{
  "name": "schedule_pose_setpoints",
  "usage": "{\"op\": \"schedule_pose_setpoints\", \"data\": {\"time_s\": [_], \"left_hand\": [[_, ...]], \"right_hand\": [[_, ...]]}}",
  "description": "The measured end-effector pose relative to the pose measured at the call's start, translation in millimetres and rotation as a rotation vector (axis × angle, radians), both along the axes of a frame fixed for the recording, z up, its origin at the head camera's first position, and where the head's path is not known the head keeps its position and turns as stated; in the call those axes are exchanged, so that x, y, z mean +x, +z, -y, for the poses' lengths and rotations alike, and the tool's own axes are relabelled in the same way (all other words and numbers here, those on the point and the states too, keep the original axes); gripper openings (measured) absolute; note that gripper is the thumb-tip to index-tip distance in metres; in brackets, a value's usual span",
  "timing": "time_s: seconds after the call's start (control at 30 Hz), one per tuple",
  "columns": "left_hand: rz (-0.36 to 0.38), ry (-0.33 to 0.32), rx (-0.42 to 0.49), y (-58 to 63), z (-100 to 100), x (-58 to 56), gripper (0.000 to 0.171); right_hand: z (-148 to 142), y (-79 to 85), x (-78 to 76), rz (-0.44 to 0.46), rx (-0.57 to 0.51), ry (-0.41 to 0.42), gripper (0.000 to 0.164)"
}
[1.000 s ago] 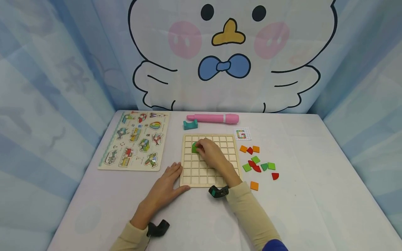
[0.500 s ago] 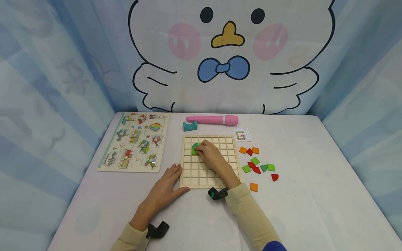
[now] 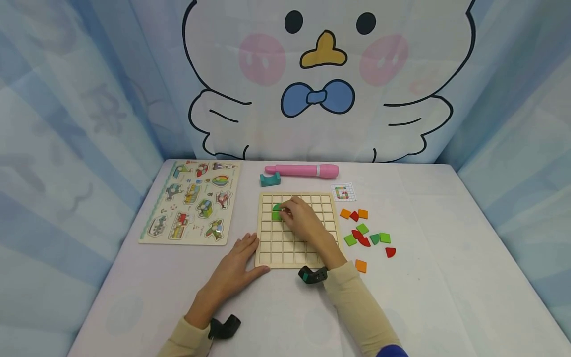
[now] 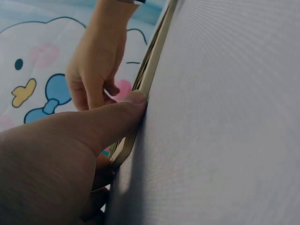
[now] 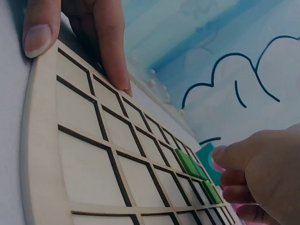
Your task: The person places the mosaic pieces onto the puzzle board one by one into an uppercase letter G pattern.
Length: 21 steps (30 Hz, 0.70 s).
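A wooden grid board (image 3: 289,248) lies on the table. My left hand (image 3: 236,267) steadies its near left corner, thumb along the front edge and fingers along the left side, as the right wrist view also shows. In the board's upper left cells sit a green square tile (image 3: 276,216) and, just behind it, a rounded darker green tile (image 3: 277,207). My right hand (image 3: 305,220) hovers over the board, its fingers loosely bent right beside these two tiles. Nothing shows between thumb (image 5: 219,153) and fingers in the right wrist view.
Loose orange, red and green tiles (image 3: 385,238) lie right of the board, below a small pattern card (image 3: 343,192). A pink pen-like stick (image 3: 301,170) and a teal curved piece (image 3: 270,179) lie behind it. A picture puzzle board (image 3: 189,203) lies at the left.
My right hand has drawn slightly right and off the green tiles; the rounded tile now shows more fully behind the square one. My left hand has stayed at the corner.
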<state>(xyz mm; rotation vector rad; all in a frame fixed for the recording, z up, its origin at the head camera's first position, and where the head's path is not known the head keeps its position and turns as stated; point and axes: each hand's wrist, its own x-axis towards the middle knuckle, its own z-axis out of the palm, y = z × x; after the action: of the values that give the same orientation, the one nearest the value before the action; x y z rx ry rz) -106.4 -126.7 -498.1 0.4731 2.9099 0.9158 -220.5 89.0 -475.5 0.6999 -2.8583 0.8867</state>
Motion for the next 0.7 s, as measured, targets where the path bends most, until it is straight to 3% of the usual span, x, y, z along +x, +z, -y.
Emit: {"op": "schedule_pose_setpoints", "data": {"time_s": [0.7], "left_hand": [[0.001,-0.001,-0.004,1.6,0,0.0,0.08]], "right_hand": [[-35,12.9,6.0,0.031,0.016,-0.093,0.035]]}}
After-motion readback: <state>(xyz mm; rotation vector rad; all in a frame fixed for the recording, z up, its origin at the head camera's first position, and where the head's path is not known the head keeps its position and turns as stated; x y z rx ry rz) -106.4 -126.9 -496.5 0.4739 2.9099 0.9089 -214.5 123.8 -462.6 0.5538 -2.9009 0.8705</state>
